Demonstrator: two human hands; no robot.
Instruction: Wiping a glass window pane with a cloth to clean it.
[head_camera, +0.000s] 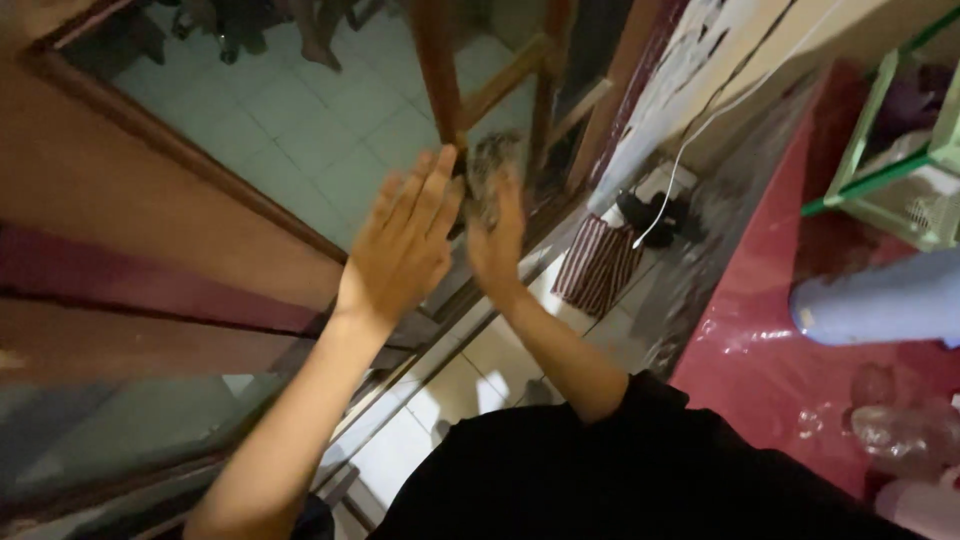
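Note:
My left hand (403, 243) is raised flat against the wooden door frame (440, 70), with fingers spread and nothing in it. Just to its right, my right hand (497, 235) presses a crumpled grey cloth (490, 175) against the frame and glass. The cloth is blurred. Both forearms reach up from my black shirt at the bottom of the view.
A striped mat (598, 263) lies on the white tiled floor. Dark sandals (655, 215) sit beside a white cable (700, 125). A red-covered table (760, 340) at the right holds a pale blue cylinder (880, 300), clear bottles (890, 425) and a green rack (890, 170).

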